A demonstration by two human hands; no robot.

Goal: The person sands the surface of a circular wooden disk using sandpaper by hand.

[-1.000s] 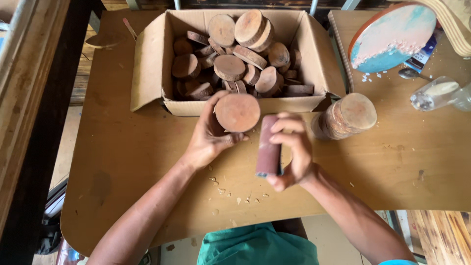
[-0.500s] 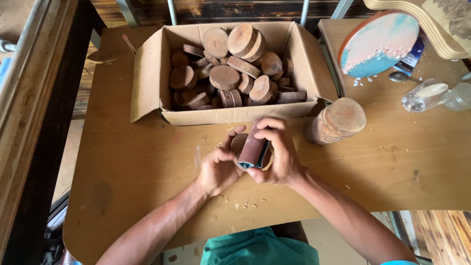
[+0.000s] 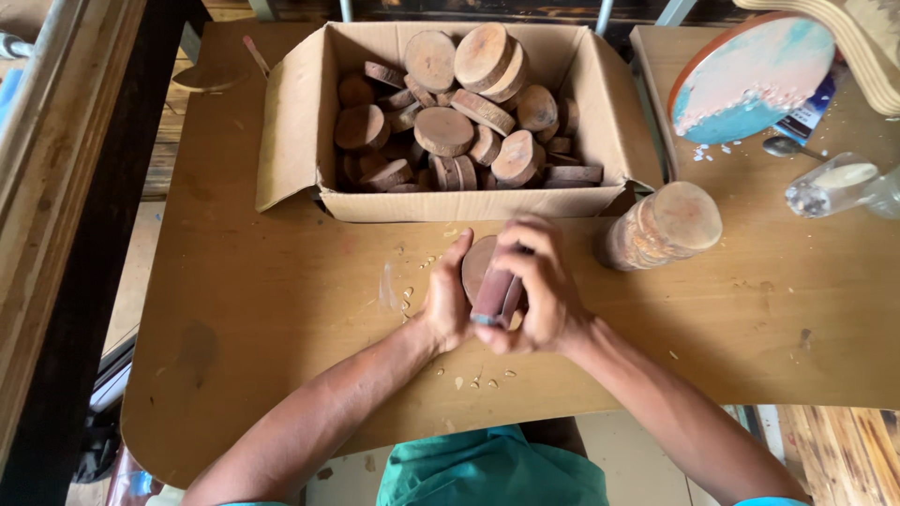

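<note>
The left hand grips a round wooden disc by its edge and keeps it on its side just above the tabletop, so the rim faces the other hand. The right hand is closed around a dark reddish sanding block and presses it against the disc — probably to smooth the rough bark edge. Pale chips lie below. Behind, an open cardboard box holds many similar slices; a stack of discs lies tilted just beside the right hand.
</note>
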